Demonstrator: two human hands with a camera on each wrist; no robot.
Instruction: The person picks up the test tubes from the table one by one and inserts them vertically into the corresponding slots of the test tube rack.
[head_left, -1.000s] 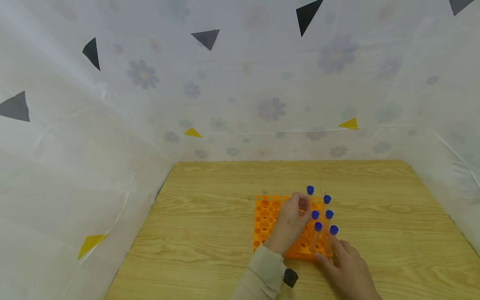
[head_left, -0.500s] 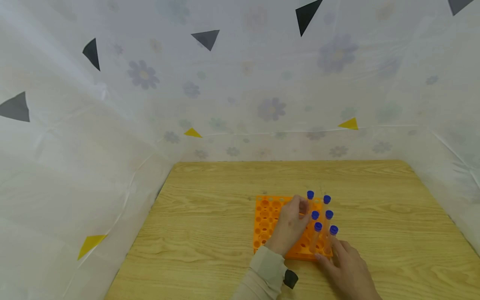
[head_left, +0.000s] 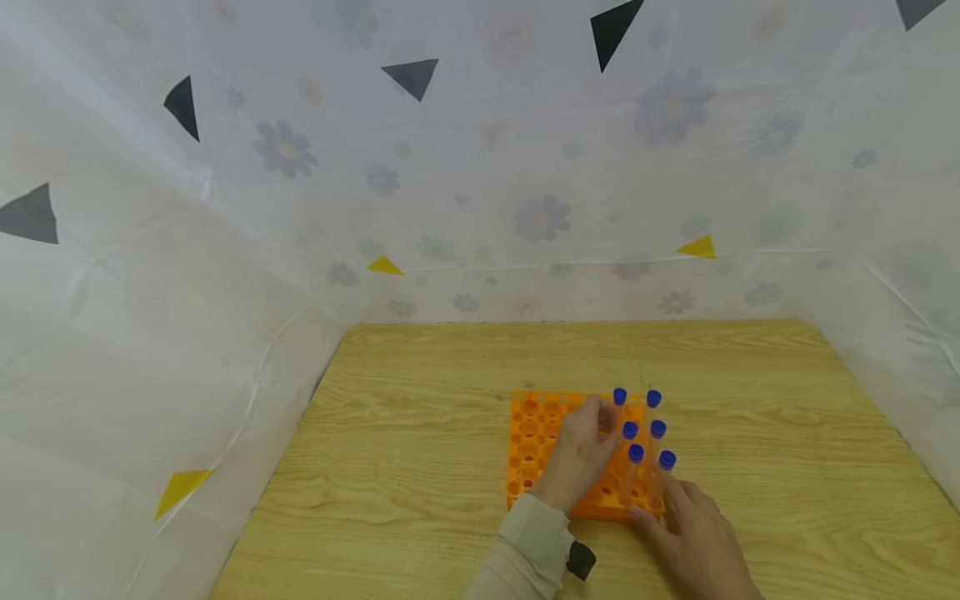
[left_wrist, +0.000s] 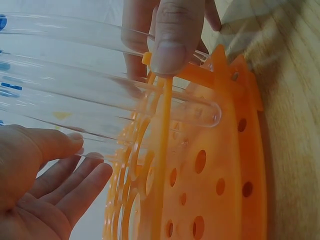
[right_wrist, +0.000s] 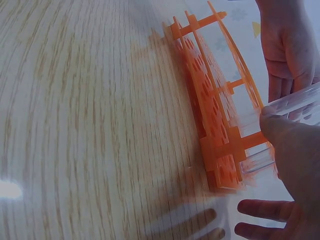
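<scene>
In the head view, an orange test tube rack (head_left: 517, 498) lies on the table with several clear, blue-capped test tubes upright at its right end. My left hand (head_left: 577, 450) reaches over the rack and pinches the rear left test tube (head_left: 619, 398), its cap near the height of its neighbours. The left wrist view has that thumb and fingertips (left_wrist: 75, 142) beside the clear tubes, above the rack's perforated top. At the near right corner, my right hand (head_left: 701, 533) grips the rack, thumb on the front edge, as the right wrist view also shows.
The wood-grain table (head_left: 390, 433) reaches back to a white floral sheet (head_left: 480, 208) that encloses it on the sides. Black, grey and yellow triangles are stuck on the sheet. Rows of unfilled holes run across the rack's left part.
The rear left test tube has sunk lower into the rack, its cap coming down, and my left hand has lowered slightly with it. My right hand and the other tubes stay put.
</scene>
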